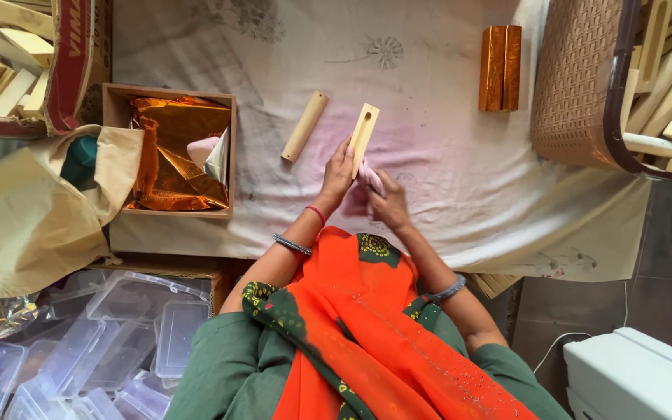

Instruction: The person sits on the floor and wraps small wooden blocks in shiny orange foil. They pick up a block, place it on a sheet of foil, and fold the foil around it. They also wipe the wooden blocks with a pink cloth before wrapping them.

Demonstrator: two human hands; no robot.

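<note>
My left hand (pixel 338 174) grips the lower end of a flat pale wooden piece (pixel 365 127) with a slot and a small hole, holding it tilted on the white cloth-covered table (pixel 445 179). My right hand (pixel 389 204) is closed on a pink cloth (pixel 369 176) pressed against the base of that piece. A rounded pale wooden stick (pixel 305 126) lies on the table just left of my left hand, apart from it.
Two shiny orange-wrapped blocks (pixel 500 68) stand at the far side. An open box of gold foil (pixel 171 152) sits left, a beige bag (pixel 33 210) beside it. A brown woven basket (pixel 577 78) and a cardboard box (pixel 71 62) hold wooden pieces. Clear plastic containers (pixel 95 350) lie lower left.
</note>
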